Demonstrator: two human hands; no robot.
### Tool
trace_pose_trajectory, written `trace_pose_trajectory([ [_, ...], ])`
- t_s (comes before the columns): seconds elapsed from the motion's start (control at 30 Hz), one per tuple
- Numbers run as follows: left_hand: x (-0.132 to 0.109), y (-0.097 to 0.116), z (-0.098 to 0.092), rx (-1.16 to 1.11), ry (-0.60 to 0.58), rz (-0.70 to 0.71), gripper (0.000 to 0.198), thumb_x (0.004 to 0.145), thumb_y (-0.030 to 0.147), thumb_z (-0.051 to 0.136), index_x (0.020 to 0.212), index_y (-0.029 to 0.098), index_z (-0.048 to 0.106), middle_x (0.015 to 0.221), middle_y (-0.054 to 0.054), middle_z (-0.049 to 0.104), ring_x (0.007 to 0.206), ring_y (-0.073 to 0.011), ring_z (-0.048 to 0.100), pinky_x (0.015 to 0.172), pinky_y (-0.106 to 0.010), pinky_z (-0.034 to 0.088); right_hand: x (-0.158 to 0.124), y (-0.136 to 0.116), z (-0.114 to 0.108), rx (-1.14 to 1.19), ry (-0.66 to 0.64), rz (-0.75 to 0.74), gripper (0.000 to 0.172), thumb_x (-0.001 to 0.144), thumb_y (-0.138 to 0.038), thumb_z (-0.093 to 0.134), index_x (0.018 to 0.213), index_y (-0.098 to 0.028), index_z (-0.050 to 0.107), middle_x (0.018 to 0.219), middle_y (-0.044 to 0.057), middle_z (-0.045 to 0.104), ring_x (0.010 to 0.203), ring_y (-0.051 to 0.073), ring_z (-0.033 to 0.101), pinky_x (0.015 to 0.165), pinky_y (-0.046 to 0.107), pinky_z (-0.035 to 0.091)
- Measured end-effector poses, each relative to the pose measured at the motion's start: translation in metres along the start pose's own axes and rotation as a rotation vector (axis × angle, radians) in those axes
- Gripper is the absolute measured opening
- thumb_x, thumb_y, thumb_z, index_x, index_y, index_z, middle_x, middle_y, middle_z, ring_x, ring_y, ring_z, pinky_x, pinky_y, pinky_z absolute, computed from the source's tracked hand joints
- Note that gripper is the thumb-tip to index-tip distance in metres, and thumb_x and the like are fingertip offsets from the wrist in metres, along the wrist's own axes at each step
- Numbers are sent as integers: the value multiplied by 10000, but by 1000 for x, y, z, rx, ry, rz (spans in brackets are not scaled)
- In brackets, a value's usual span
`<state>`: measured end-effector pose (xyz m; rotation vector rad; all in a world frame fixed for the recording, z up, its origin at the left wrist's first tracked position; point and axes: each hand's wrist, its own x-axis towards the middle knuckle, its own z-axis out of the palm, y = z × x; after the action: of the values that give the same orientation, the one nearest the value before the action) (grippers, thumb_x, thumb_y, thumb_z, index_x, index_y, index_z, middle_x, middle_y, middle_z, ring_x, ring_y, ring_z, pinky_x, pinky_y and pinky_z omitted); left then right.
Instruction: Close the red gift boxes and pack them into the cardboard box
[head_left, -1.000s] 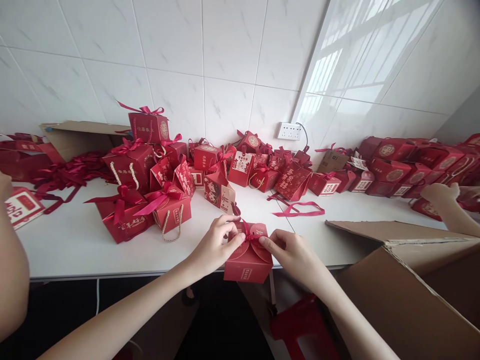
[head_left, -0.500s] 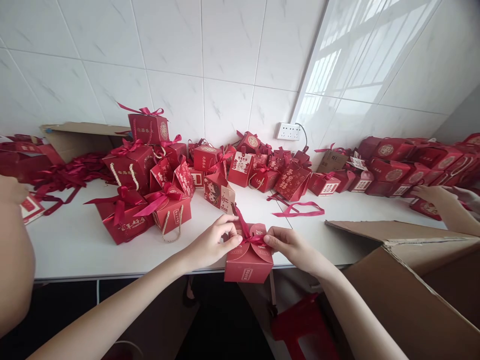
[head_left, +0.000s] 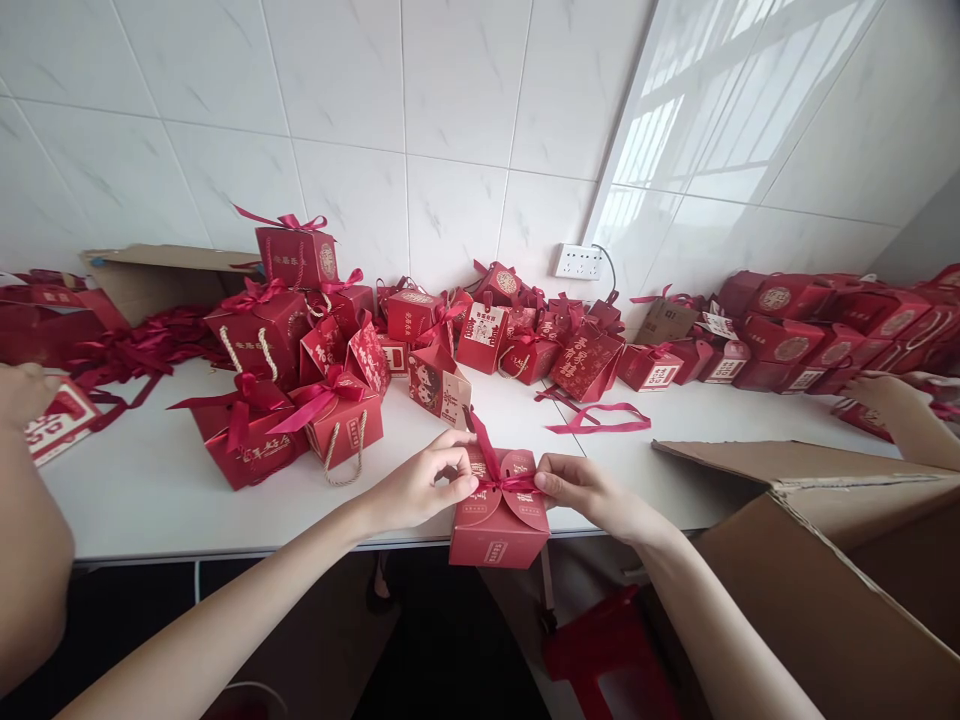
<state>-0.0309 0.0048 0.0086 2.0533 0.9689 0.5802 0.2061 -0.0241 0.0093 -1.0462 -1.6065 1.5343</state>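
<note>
A red gift box [head_left: 498, 541] with rounded top flaps sits at the front edge of the white table, straight ahead of me. Across its top runs a dark red ribbon [head_left: 487, 446], knotted in the middle, with one tail pointing up and back. My left hand [head_left: 431, 478] pinches the ribbon at the left of the knot between thumb and fingers. On the other side, my right hand [head_left: 581, 490] is closed on the ribbon just right of the knot. Both hands are close to the box top.
Ribboned boxes [head_left: 259, 330] are stacked at left, with more along the wall. A loose ribbon [head_left: 600, 418] lies behind my right hand. An open cardboard carton [head_left: 810, 470] stands at right. Other people's hands, a left one [head_left: 30, 395] and a right one [head_left: 889, 400], are at both sides.
My hands have drawn slightly apart, pulling the ribbon tighter across the box. At far left, another person's hand has moved lower, with a red-and-white box showing more.
</note>
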Motion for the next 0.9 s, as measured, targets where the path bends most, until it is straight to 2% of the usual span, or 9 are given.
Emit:
trace_pose_trajectory([
  [0.2,2,-5,-2,-25,-40,67,295,842,423,474,675,180,476,1208,-83,483,1255,-298,376,923,-341,386,3,13,-6,106,-30,0,398,721,-511,669,692,-152,499,687,-25,519,647,92,522,701,271,468],
  [0.3,4,-7,-1,-38,-16,78,269,843,390,477,674,180,467,1218,-70,480,1209,-283,431,915,-340,399,6,20,-9,124,-1,8,409,708,-520,678,689,-155,494,684,-22,527,646,96,537,711,288,484],
  [0.47,3,-5,3,-18,114,47,247,836,372,481,678,184,448,1256,-68,457,1140,-251,504,954,-376,409,1,26,-15,104,40,-3,456,692,-586,654,728,-160,497,743,-2,533,732,137,582,776,373,517],
  [0.57,-3,0,8,-56,197,-2,225,831,426,481,822,204,448,1273,-90,432,1082,-236,554,931,-399,456,-7,28,-16,75,80,82,505,747,-668,518,806,-166,505,819,31,553,787,171,605,795,418,518],
  [0.63,-8,6,13,-8,236,-6,354,793,482,528,1003,217,423,1298,-121,400,1138,-272,517,936,-440,459,-11,28,-13,31,84,143,522,771,-678,469,885,-171,517,908,59,572,846,193,613,810,422,513],
  [0.73,-12,13,23,146,273,59,682,699,526,631,1212,203,318,1351,-170,323,1275,-340,361,1000,-503,397,-13,25,-5,-46,47,121,493,794,-639,482,929,-169,545,979,75,576,942,212,586,833,400,505],
  [0.8,-12,14,26,206,280,82,759,683,528,649,1259,195,284,1367,-176,298,1316,-346,292,1036,-507,357,-12,23,-2,-81,53,70,458,801,-606,507,881,-159,562,929,65,583,932,206,575,842,383,498],
  [0.9,-7,7,20,196,236,10,775,686,554,634,1284,218,272,1370,-157,309,1292,-331,347,1008,-481,396,-12,20,0,-106,135,13,422,794,-577,539,786,-156,563,835,39,580,846,174,563,834,349,490],
])
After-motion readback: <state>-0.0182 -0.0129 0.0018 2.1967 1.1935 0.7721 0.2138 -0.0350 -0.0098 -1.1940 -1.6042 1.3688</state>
